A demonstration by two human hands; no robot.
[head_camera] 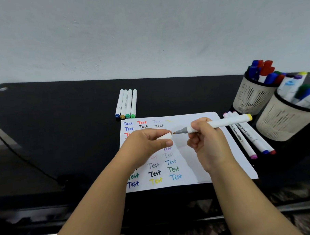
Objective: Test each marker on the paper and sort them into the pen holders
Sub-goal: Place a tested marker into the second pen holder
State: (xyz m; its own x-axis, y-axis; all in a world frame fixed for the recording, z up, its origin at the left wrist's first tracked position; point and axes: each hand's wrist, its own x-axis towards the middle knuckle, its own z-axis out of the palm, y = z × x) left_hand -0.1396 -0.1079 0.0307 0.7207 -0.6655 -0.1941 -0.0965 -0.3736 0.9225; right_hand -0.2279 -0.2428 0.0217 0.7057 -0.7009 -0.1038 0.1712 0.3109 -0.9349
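My right hand [207,141] grips a white marker [222,123] with a yellow end cap, its bare grey tip pointing left above the paper. My left hand [148,144] pinches the marker's white cap [164,136], whose open end sits just left of the tip. Below both hands lies the white paper [206,161], covered with several coloured "Test" words. Several white markers [126,104] lie side by side beyond the paper. Three more markers [249,138] lie at the paper's right edge. Two beige mesh pen holders stand at the right: the far one [249,97] and the near one [282,124], both holding markers.
The black desk [62,121] runs up to a pale wall behind. A dark cable [19,155] crosses the desk's left side. The desk's front edge lies just below the paper, with patterned floor beyond.
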